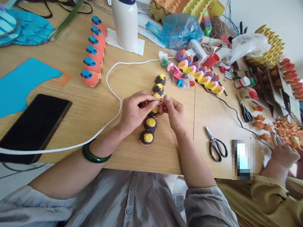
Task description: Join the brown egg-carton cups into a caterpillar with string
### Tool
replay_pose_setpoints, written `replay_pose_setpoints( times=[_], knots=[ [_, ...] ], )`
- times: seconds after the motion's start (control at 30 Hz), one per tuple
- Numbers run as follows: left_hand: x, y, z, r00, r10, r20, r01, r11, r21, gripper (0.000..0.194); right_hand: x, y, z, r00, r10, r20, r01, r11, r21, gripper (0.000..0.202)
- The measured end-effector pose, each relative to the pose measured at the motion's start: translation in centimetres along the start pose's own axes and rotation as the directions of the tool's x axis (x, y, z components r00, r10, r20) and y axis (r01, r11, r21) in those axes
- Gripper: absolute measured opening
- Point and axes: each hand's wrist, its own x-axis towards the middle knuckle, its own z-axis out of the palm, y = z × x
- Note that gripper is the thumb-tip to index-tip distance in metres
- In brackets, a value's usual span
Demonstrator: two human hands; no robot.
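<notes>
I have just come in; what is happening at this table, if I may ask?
A person's left hand holds a small dark bit, too small to identify, above a row of black-and-yellow pieces. The right hand is close against it. The two farthest yellow centres carry dark marks; the nearest two are plain. Scissors lie to the right, and beyond them is a co-worker's hand.

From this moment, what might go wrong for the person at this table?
The tiny dark piece at the fingers could drop. The left hand or right hand might knock the black-and-yellow row below. The white cable passes near the green bracelet and may snag.
</notes>
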Motion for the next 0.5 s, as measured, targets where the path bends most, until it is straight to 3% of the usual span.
replay_pose_setpoints(
  times=[0.2, 0.5],
  knots=[
    [0.07, -0.01, -0.04, 1.0, -0.014, 0.005, 0.014, 1.0, -0.002, 0.011, 0.32, 0.36, -0.16, 0.999, -0.014, -0.046, 0.016, 0.999, 0.034, 0.045],
    [0.44, -0.81, 0.06, 0.977, -0.214, -0.022, 0.207, 0.963, -0.171, 0.015, 0.5, 0.42, -0.27, 0.995, 0.007, -0.101, 0.001, 0.997, 0.078, 0.049]
  ],
)
